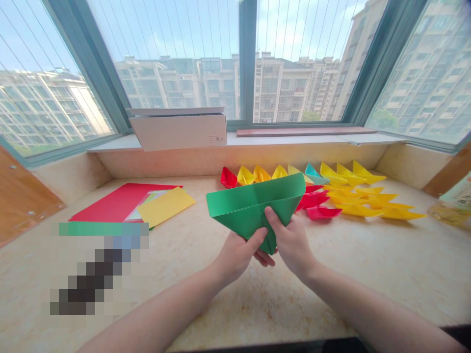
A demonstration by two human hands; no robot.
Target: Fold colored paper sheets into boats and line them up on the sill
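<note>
Green folded paper point(253, 197): held above bench point(206, 323).
Left hand point(240, 252): closed on lower tip.
Right hand point(291, 238): closed beside it, thumb in front.
Paper boats point(358, 210): ranged near back edge.

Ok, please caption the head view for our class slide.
Left hand and right hand hold folded green paper above the counter, with red and yellow paper boats set out beyond.

I can read nothing: the print point(217, 138) by the box's point(176, 130) lower right corner is too small, the container's point(451, 214) marks point(462, 196) too blurred.
</note>
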